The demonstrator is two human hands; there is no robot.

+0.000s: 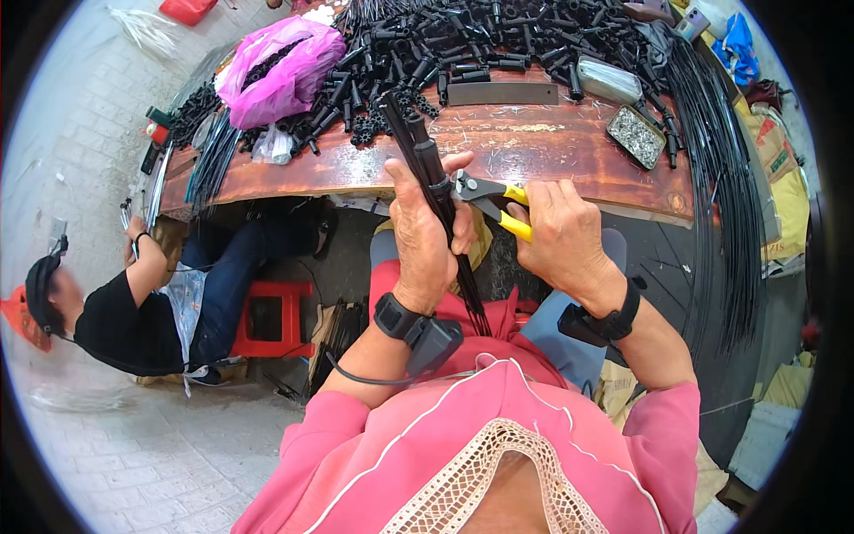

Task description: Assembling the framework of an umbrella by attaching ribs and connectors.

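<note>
In front of my lap, my left hand (420,236) is wrapped round a slanting bundle of long black rods (412,147). A thicker black tubular piece stands among the rods, and their thin ends hang below my palm. My right hand (562,233) grips end-cutting nippers (491,201) by their yellow handles. The metal jaws are at the bundle, beside a collar on the tubular piece; whether they bite on anything is too small to tell. Black straps with small devices sit on both wrists.
Ahead stands a wooden table (569,182) heaped with black tubular parts (400,58). A pink plastic bag (283,71), a flat metal bar (503,93) and a tin of small bits (637,136) lie there. Long black rods (721,178) drape over the right side. Another person (133,311) works at left.
</note>
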